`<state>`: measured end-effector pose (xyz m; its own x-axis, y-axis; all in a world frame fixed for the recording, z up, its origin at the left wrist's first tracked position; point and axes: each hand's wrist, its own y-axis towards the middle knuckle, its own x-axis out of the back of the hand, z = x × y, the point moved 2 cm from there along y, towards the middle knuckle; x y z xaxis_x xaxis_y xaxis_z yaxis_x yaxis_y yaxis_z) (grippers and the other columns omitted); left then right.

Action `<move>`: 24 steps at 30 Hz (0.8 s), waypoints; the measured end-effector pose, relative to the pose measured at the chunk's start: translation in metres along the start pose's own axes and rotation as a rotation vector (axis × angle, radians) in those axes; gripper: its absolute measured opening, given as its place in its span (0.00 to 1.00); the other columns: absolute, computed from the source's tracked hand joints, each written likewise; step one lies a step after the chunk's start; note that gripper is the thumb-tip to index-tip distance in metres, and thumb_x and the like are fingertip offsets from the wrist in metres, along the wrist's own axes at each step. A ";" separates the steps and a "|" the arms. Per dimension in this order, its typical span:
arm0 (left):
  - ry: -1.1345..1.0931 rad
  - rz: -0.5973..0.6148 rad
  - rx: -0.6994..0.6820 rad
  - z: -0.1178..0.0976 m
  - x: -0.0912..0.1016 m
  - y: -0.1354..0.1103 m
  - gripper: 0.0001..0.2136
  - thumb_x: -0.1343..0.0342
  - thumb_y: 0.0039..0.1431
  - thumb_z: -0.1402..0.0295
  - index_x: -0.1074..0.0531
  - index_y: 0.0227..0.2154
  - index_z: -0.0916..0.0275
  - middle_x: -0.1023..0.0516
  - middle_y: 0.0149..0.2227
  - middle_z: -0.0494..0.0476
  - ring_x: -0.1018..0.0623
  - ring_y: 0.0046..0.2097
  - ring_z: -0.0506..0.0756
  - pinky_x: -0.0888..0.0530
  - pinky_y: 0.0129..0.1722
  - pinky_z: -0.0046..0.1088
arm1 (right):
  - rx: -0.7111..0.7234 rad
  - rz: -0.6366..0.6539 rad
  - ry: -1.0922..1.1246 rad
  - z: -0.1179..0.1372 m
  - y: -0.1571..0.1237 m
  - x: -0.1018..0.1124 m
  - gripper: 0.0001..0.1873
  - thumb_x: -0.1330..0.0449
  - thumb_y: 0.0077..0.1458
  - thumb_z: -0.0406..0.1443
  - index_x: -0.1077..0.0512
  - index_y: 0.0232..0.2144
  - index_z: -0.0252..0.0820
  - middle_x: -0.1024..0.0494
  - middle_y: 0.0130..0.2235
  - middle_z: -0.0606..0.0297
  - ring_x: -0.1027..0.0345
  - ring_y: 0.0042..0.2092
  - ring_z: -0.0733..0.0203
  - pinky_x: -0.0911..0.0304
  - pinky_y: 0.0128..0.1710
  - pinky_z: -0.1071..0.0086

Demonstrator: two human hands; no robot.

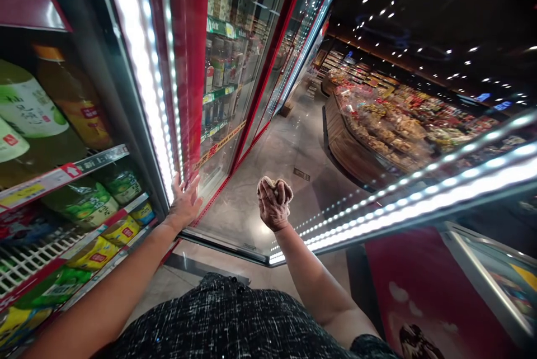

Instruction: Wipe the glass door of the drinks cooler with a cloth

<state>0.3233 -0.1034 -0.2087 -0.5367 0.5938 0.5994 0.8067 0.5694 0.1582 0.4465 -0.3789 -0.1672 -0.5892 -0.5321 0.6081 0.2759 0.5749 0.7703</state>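
My right hand (272, 209) is wrapped around a bunched brownish cloth (285, 192) and holds it up against, or just in front of, a see-through glass door (235, 208). A bright light strip (403, 194) runs along the door's right side, and another light strip (145, 68) along its left. At the lower end of that left strip is my left hand (184, 202), fingers spread, with nothing in it. It appears to rest on the door's edge or glass; exact contact is unclear. Through the glass, red-framed cooler doors (268, 76) and the tiled floor show.
Close on my left, open cooler shelves (104, 157) hold large drink bottles (33, 102) and bagged goods (94, 253). A red freezer chest (423, 286) stands at lower right. Beyond the glass, a wood-sided display (356, 141) is heaped with packaged goods.
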 end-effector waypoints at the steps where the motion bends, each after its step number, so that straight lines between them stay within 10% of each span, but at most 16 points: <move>1: 0.000 0.014 0.008 0.003 -0.001 0.001 0.31 0.43 0.57 0.67 0.36 0.65 0.58 0.70 0.75 0.62 0.38 0.68 0.72 0.38 0.67 0.54 | -0.003 -0.005 0.004 0.001 0.008 0.001 0.28 0.41 0.62 0.35 0.32 0.64 0.51 0.25 0.61 0.64 0.64 0.74 0.47 0.53 0.69 0.47; 10: 0.051 0.206 -0.029 0.025 -0.010 0.001 0.32 0.46 0.60 0.65 0.42 0.69 0.58 0.75 0.75 0.61 0.45 0.71 0.70 0.38 0.68 0.46 | 0.051 0.103 0.062 0.039 -0.001 -0.042 0.26 0.43 0.62 0.35 0.30 0.62 0.51 0.26 0.62 0.64 0.66 0.74 0.47 0.51 0.69 0.46; 17: 0.266 0.289 -0.071 0.036 -0.006 0.001 0.22 0.46 0.60 0.65 0.27 0.57 0.61 0.47 0.72 0.60 0.51 0.73 0.67 0.41 0.70 0.45 | 0.057 0.208 0.111 0.055 0.036 -0.045 0.30 0.45 0.64 0.35 0.37 0.67 0.53 0.30 0.65 0.67 0.65 0.75 0.48 0.53 0.71 0.46; 24: 0.391 0.402 -0.070 0.047 -0.001 0.004 0.23 0.47 0.61 0.66 0.28 0.58 0.65 0.41 0.69 0.70 0.37 0.69 0.68 0.33 0.65 0.45 | 0.156 0.384 0.147 0.078 0.031 -0.064 0.30 0.46 0.65 0.33 0.39 0.68 0.49 0.31 0.66 0.66 0.54 0.73 0.51 0.52 0.71 0.54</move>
<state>0.3156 -0.0747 -0.2457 -0.0630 0.4937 0.8673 0.9504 0.2950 -0.0988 0.4338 -0.2785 -0.1974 -0.3488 -0.3380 0.8741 0.3286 0.8294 0.4518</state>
